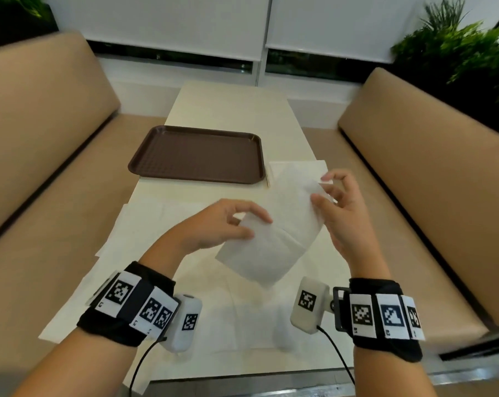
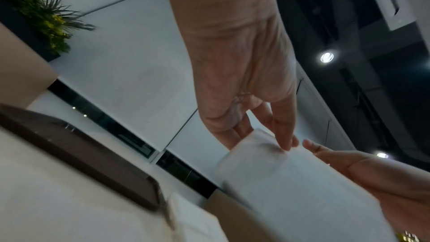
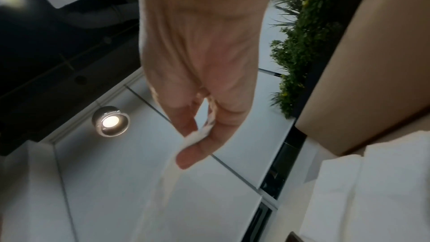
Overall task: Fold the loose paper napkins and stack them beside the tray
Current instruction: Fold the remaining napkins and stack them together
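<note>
Head view: left hand (image 1: 222, 222) and right hand (image 1: 338, 202) both pinch one napkin (image 1: 274, 233) aloft between them, fold unfinished. Folded napkins (image 1: 297, 167) lie beyond the right hand beside tray (image 1: 196, 153); loose sheets (image 1: 133, 224) remain under the left hand on tabletop (image 1: 231, 110).

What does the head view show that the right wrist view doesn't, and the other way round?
Only the head view shows the brown tray, the left hand pinching the napkin, the loose napkins spread on the table, and both wrist cameras. Only the right wrist view shows the ceiling lamp and the pinch from below, thumb against paper. Both show the right hand gripping the napkin, the folded stack, the right bench and plants.
</note>
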